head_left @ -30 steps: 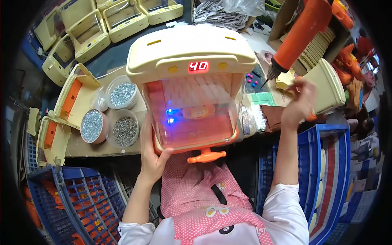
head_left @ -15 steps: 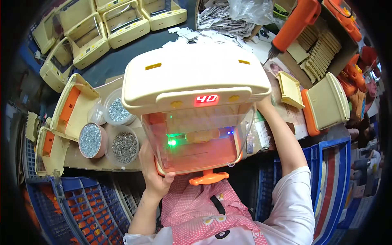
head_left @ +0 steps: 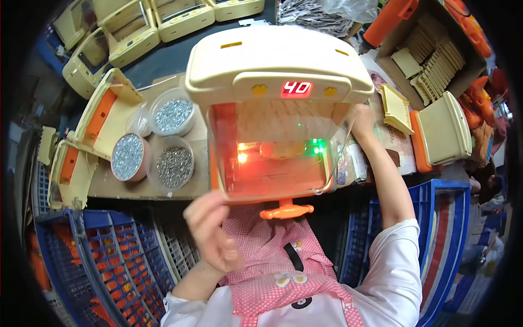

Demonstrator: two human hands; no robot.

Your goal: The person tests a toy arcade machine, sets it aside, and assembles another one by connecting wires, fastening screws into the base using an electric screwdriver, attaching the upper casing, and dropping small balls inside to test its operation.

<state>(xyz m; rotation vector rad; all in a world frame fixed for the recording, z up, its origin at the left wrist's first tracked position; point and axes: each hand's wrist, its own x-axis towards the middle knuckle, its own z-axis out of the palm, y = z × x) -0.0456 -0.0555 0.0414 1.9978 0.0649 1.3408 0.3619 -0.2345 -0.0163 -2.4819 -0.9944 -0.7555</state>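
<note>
A cream and orange toy machine (head_left: 283,68) with a clear window stands tilted before me. Its red display (head_left: 297,89) reads 40, and small red and green lights glow inside. An orange T-shaped handle (head_left: 286,210) sticks out at its lower front. My left hand (head_left: 212,234), blurred, is off the machine, below its lower left corner, fingers loosely apart and holding nothing. At the machine's right side, my right hand (head_left: 362,122) is closed against it; its fingertips are partly hidden.
To the left are tubs of silver screws (head_left: 173,114) and darker screws (head_left: 174,166), plus cream shells (head_left: 106,117). An orange power screwdriver (head_left: 389,24) hangs at upper right near a carton (head_left: 474,65) of cream parts. Blue crates (head_left: 117,218) flank my lap.
My left hand has let go of the machine's lower left corner and moved down. The inside lights changed from green and blue to red and green. The view has shifted, raising the scene.
</note>
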